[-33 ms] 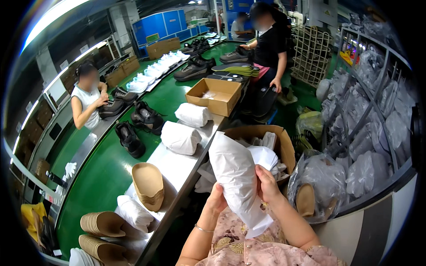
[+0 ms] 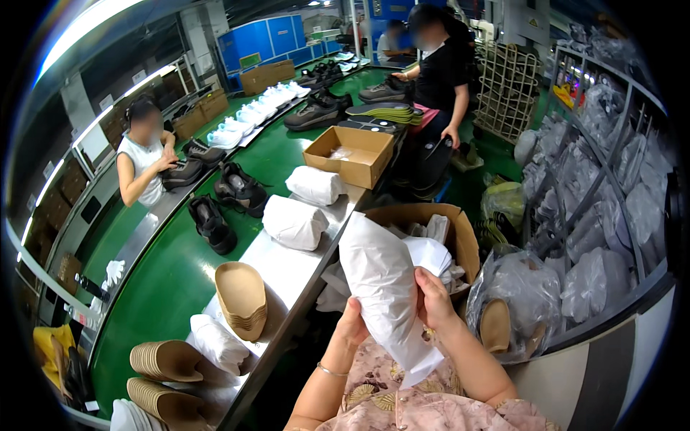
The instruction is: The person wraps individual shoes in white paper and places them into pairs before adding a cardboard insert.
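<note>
Between my two hands is a long bundle wrapped in white paper point(image 2: 381, 269), tilted over my lap with a loose paper end hanging low. My left hand point(image 2: 352, 323) grips its left side, and my right hand point(image 2: 434, 298) holds the right side with the thumb up. What the paper covers is hidden. Just beyond, an open carton point(image 2: 460, 237) holds crumpled white paper. Left of my hands, along the bench edge, lie white wrapped bundles point(image 2: 293, 223) and a stack of tan moulded inserts point(image 2: 241, 298).
A green work surface point(image 2: 154, 287) carries dark shoes point(image 2: 212, 224), white shoes point(image 2: 248, 118) and a small cardboard box point(image 2: 348, 158). Co-workers stand at the left point(image 2: 144, 154) and far side point(image 2: 442, 79). On my right, a metal rack point(image 2: 611, 158) holds plastic-wrapped goods above a bag of inserts point(image 2: 514, 294).
</note>
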`<state>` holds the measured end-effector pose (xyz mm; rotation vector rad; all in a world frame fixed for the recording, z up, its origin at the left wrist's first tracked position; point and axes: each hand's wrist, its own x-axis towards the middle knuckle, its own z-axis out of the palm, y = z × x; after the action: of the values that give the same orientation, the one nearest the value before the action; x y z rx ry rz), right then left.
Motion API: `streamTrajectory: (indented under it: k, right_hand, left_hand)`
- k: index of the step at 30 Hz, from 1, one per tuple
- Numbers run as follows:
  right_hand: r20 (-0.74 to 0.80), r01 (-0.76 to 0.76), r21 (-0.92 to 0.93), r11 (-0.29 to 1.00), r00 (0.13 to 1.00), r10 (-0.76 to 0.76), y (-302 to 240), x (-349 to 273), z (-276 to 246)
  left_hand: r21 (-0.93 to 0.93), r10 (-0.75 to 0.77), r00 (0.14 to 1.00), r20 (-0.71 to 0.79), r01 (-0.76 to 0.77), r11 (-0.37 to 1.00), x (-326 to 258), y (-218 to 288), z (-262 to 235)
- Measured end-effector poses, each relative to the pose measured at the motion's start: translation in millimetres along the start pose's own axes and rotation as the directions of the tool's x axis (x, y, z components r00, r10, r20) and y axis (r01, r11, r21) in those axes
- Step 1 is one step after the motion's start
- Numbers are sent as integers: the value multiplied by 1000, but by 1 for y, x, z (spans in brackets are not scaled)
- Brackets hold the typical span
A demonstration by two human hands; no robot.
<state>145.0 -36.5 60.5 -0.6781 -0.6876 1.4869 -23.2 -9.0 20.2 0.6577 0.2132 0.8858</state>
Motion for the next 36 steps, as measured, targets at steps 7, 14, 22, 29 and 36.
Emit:
streamTrajectory:
  k: [7,14,22,29,36]
  right_hand:
    - [-53,2,61,998,999,1,5,0,7]
    - [-75,103,-322,941,988,-133,13,18,0]
    - [-30,-102,-589,802,994,105,-6,32,-10]
    - [230,-111,-633,766,918,324,-46,-17,-5]
    - [25,-2,-461,887,1000,15,-6,-26,2]
  left_hand:
    - [-56,48,995,-86,-53,997,7,-7,17]
    - [-27,28,998,-47,-29,999,8,-12,11]
    - [117,5,999,-52,1,993,2,-9,-1]
    - [172,206,956,-210,-172,970,13,5,8]
    - [218,306,914,-267,-252,943,18,-4,24]
